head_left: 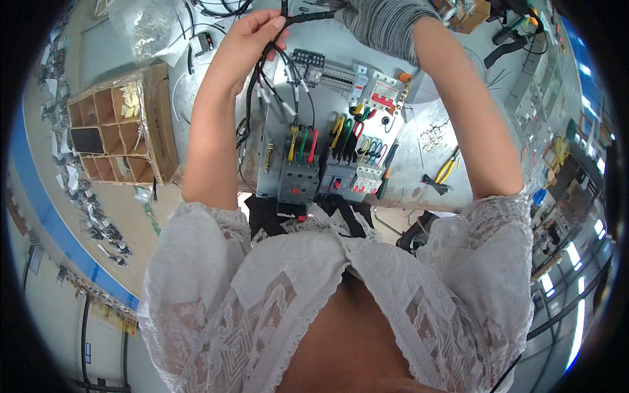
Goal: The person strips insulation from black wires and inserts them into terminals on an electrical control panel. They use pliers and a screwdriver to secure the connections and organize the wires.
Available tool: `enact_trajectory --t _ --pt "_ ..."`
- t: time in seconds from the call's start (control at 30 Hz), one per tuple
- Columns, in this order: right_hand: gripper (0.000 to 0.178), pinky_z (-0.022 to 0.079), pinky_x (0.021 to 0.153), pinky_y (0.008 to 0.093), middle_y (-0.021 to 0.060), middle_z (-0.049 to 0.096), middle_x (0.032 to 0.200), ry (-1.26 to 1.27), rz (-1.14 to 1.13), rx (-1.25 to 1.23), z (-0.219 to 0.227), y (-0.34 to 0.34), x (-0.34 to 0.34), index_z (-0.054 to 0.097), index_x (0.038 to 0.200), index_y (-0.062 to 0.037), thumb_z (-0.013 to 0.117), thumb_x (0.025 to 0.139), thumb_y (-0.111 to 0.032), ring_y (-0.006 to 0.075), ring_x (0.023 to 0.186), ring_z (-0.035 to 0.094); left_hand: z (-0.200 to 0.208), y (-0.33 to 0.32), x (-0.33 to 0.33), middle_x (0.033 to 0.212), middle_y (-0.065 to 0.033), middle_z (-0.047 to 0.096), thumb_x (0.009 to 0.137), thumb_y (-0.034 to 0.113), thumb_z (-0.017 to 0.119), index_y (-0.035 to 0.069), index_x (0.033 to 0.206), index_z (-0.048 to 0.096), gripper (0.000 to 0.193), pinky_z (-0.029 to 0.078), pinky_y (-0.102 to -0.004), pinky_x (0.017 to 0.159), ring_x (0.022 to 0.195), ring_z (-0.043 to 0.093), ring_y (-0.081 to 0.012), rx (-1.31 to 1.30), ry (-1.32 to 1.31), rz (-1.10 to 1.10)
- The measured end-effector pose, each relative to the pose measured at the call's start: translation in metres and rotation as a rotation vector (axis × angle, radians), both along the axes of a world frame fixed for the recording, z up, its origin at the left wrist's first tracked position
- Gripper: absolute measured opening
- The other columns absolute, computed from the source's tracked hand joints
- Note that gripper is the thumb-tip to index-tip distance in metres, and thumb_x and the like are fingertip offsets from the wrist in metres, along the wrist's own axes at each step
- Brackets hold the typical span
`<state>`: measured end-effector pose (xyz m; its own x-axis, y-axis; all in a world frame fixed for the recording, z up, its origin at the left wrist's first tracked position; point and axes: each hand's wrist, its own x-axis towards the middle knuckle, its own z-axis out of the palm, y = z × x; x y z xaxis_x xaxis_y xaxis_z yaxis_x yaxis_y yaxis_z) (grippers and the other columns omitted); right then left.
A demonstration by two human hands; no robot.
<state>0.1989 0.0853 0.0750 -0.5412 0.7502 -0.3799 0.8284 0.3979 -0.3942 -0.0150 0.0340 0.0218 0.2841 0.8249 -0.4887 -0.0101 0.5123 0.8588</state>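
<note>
The left hand (254, 40) pinches a wire harness (310, 18), wrapped toward the right hand (383, 27), its grip hidden; leads (286, 107) below the left seem unconnected.

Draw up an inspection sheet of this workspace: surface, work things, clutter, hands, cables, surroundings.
Surface: grey table, crowded.
Work things: black cable, branching; metal panel bearing switches.
Clutter: plastic bag, yellow-handled pliers, small scraps.
Hands: left hand bare, fingers closed on the black cable; right hand gloved, at the cable's right branch, grip unclear.
Cables: coloured wire loops on the panel; loose black cables near the top edge.
Surroundings: compartmented cardboard box at left.
</note>
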Motion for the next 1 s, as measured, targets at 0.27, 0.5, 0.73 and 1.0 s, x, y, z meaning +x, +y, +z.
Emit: enact_trajectory --t 0.27,0.5,0.73,1.0 --pt "0.027 0.047 0.084 0.0408 0.0157 0.062 0.101 -0.115 -0.062 -0.091 -0.114 -0.044 0.008 0.057 0.112 -0.0101 0.051 0.087 -0.018 0.0344 0.092 0.059 -0.096 -0.020 0.010 0.066 -0.0024 0.062 0.081 0.017 0.067 0.001 0.087 0.063 0.017 0.044 -0.0230 0.057 0.062 0.057 -0.0092 0.231 0.562 -0.104" --pt "0.027 0.045 0.089 0.0388 0.0150 0.059 0.108 0.008 -0.161 0.088 -0.130 -0.074 0.010 0.059 0.111 -0.0083 0.052 0.086 -0.016 0.0324 0.099 0.057 -0.097 -0.024 0.012 0.069 -0.0020 0.064 0.076 0.021 0.071 0.003 0.081 0.064 0.020 0.044 -0.0244 0.059 0.062 0.057 -0.0097 0.159 0.673 -0.091" --pt "0.022 0.046 0.085 0.0399 0.0149 0.060 0.100 0.082 -0.232 0.083 -0.135 -0.076 0.012 0.060 0.103 -0.0083 0.055 0.081 -0.009 0.0333 0.095 0.057 -0.083 -0.049 -0.011 0.077 -0.0015 0.061 0.083 0.003 0.061 0.002 0.094 0.064 0.012 0.044 -0.0233 0.063 0.070 0.054 -0.0093 0.070 0.371 -0.035" --pt "0.026 0.045 0.090 0.0383 0.0144 0.060 0.106 0.031 -0.221 0.124 -0.133 -0.064 0.000 0.060 0.106 -0.0062 0.054 0.085 -0.020 0.0319 0.099 0.057 -0.089 -0.077 0.008 0.070 -0.0010 0.059 0.080 0.004 0.065 0.002 0.083 0.062 0.005 0.044 -0.0233 0.062 0.066 0.055 -0.0088 0.141 0.668 0.157"
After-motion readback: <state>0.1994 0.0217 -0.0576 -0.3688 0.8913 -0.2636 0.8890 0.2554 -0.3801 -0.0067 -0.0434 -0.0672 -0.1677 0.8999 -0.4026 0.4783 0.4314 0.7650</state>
